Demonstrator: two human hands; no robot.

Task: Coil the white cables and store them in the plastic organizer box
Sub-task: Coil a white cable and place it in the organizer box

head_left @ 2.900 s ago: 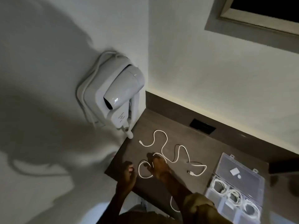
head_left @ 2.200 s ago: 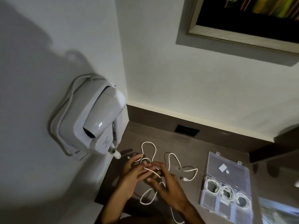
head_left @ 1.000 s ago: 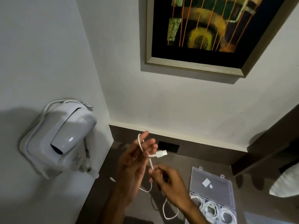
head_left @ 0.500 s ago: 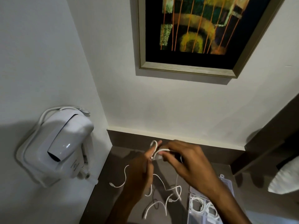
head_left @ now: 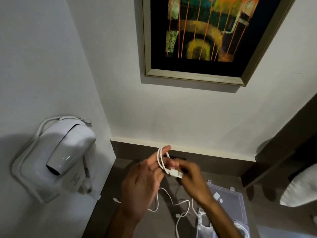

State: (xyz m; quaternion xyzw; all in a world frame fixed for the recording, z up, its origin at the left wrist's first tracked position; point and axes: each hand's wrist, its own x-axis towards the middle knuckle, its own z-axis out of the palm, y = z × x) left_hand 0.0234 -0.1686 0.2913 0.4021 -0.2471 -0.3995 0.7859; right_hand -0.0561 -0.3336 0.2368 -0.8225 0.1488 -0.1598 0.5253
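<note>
My left hand (head_left: 142, 188) is raised above the brown shelf with a white cable (head_left: 162, 160) looped twice over its extended fingers. My right hand (head_left: 192, 177) is blurred and pinches the same cable beside its USB plug (head_left: 175, 173). The rest of the cable hangs down and trails in curves (head_left: 180, 203) on the shelf. The clear plastic organizer box (head_left: 238, 208) lies open at the lower right, with coiled white cables in its compartments, partly hidden by my right forearm.
A white wall-mounted hair dryer (head_left: 68, 157) hangs on the left wall beside the shelf (head_left: 109, 201). A framed painting (head_left: 202, 36) hangs above. A dark wall socket sits at the shelf's back. A white lampshade (head_left: 301, 188) shows at the right edge.
The cable went from lying on the shelf to being lifted and wound around my left fingers. My right hand has moved down and right, and a second loop now sits on the fingers.
</note>
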